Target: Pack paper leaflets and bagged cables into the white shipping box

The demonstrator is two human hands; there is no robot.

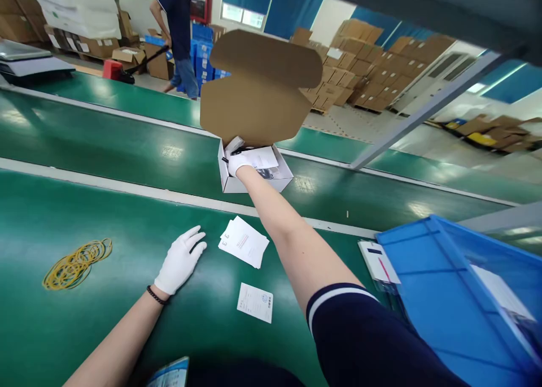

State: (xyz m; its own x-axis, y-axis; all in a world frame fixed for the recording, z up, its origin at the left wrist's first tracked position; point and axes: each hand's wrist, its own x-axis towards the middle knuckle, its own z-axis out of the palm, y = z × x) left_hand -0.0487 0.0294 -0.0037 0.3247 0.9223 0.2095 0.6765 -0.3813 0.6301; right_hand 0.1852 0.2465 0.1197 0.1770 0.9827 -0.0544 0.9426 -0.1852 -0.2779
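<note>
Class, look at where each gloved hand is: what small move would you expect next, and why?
Probably the right hand draws back out of the open white box, since it lies on the papers inside, under the raised cardboard lid. The left hand rests flat on the green belt beside the leaflet stack.

I am looking over a warehouse packing line. Green conveyor belts (pixel 105 133) are running across my view, stacked cardboard cartons (pixel 368 65) are lining the far wall, and a person (pixel 180 31) is pulling a pallet jack (pixel 127 68).
</note>
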